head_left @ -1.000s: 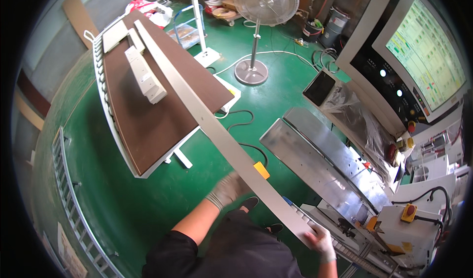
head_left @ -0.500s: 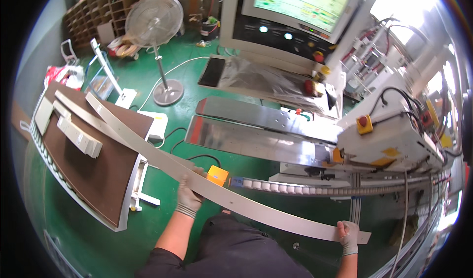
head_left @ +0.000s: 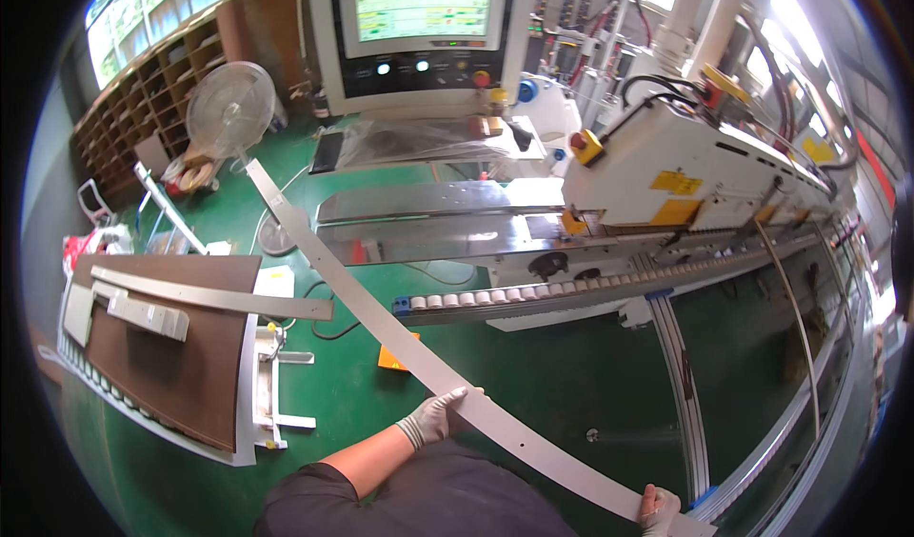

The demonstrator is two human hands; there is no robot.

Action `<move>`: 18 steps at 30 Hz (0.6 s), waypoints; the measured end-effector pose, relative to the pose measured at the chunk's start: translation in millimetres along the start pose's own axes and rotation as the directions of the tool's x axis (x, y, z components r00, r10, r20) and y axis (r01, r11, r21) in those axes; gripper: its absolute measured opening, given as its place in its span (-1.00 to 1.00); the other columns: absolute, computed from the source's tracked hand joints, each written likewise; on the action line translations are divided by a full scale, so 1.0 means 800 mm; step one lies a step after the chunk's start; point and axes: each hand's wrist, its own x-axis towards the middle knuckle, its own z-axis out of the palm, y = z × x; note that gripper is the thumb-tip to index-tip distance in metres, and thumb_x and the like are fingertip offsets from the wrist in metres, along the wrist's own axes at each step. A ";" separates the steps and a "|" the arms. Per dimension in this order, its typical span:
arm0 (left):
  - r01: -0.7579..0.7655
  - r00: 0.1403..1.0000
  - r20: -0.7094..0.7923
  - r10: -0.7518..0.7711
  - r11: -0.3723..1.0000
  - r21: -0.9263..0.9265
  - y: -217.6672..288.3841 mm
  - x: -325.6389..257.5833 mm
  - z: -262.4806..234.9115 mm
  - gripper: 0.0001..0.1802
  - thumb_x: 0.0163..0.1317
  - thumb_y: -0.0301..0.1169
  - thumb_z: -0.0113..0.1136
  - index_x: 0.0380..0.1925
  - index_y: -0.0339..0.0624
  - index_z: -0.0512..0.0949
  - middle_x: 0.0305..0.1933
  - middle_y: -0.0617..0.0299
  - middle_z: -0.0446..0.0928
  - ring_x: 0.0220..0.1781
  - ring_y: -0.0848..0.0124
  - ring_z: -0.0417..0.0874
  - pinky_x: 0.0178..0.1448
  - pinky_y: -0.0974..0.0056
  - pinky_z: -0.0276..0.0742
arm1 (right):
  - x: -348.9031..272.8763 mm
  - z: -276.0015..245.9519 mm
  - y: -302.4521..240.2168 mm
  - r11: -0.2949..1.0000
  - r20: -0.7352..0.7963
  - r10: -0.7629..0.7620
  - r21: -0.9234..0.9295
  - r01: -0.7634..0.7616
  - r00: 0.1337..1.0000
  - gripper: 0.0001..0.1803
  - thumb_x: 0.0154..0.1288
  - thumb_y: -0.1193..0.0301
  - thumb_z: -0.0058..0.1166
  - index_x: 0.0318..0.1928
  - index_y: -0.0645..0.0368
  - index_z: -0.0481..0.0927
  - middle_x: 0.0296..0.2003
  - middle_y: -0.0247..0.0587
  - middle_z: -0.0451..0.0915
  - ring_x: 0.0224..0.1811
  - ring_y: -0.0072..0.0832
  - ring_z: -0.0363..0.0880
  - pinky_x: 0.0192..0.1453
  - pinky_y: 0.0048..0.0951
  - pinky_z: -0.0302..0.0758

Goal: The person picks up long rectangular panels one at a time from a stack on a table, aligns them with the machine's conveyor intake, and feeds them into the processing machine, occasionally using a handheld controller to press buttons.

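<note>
A long, narrow pale board [head_left: 376, 320] with small holes runs slantwise in front of me, from near the fan down to the lower right. Its middle is gripped by my gloved left hand [head_left: 438, 417], thumb on top and fingers underneath. Close to the board's near end, my gloved right hand [head_left: 657, 510] is closed round it, partly cut off by the picture's lower edge. The board is held in the air above the green floor. A second long pale strip [head_left: 214, 296] lies on the brown-topped table [head_left: 205, 375] to the left, its end overhanging.
Short pale pieces [head_left: 148, 316] are stacked on that table. Ahead stands a machine with a screen [head_left: 422, 2] and metal ledges [head_left: 428, 240]. A roller rail [head_left: 533, 292] extends to the right below the white machine housing [head_left: 705, 170]. A standing fan [head_left: 230, 109] and orange box [head_left: 395, 354] are nearby.
The view has turned right. The board has swung away from the table and the strip lying there, its far end now reaching toward the fan. Both hands have kept hold of it.
</note>
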 end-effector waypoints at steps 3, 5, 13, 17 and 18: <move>0.054 0.998 -0.021 -0.054 0.998 0.026 -0.025 0.008 -0.005 -0.47 0.39 -0.14 0.32 0.24 -0.19 0.56 0.24 0.12 0.62 0.36 0.16 0.57 0.55 -0.07 0.35 | -0.069 0.027 0.016 0.995 -0.033 0.076 0.061 -0.073 0.997 -0.37 0.49 -0.13 -0.10 -0.48 0.18 0.52 -0.52 0.08 0.48 -0.40 0.05 0.55 -0.25 -0.02 0.40; 0.083 0.997 -0.006 -0.083 0.996 0.010 -0.031 0.010 -0.010 -0.48 0.39 -0.14 0.32 0.24 -0.18 0.56 0.24 0.12 0.63 0.37 0.15 0.57 0.54 -0.09 0.36 | -0.106 0.049 0.016 0.995 -0.170 0.026 0.104 -0.008 0.985 -0.24 0.47 -0.19 -0.10 -0.66 0.23 0.42 -0.65 0.11 0.39 -0.55 0.04 0.50 -0.43 -0.01 0.33; 0.267 0.962 0.021 -0.270 0.958 0.108 -0.090 0.051 0.043 -0.43 0.36 -0.13 0.32 0.26 -0.19 0.51 0.29 0.00 0.58 0.41 0.08 0.51 0.57 -0.14 0.32 | -0.174 0.039 -0.060 0.976 -0.022 -0.213 0.050 0.214 0.977 -0.12 -0.02 -0.15 0.44 0.21 0.19 0.62 -0.15 -0.08 0.71 -0.01 -0.08 0.66 0.18 -0.05 0.50; 0.308 0.903 0.278 -0.328 0.945 0.113 -0.124 0.041 0.046 -0.39 0.39 -0.12 0.20 0.37 -0.12 0.41 0.34 0.06 0.53 0.42 0.08 0.49 0.57 -0.21 0.27 | -0.195 0.032 -0.039 0.978 0.130 -0.207 0.015 0.207 0.970 -0.11 0.09 0.16 0.44 0.42 0.14 0.41 0.07 -0.11 0.62 0.14 -0.15 0.60 0.24 -0.09 0.47; 0.320 0.900 0.278 -0.337 0.941 0.106 -0.123 0.043 0.050 -0.44 0.40 -0.15 0.19 0.32 -0.13 0.44 0.31 0.06 0.55 0.39 0.10 0.51 0.53 -0.17 0.30 | -0.206 0.028 -0.033 0.985 0.115 -0.169 -0.018 0.172 0.979 -0.14 0.11 0.13 0.42 0.41 0.14 0.42 0.08 -0.12 0.61 0.16 -0.18 0.59 0.23 -0.11 0.47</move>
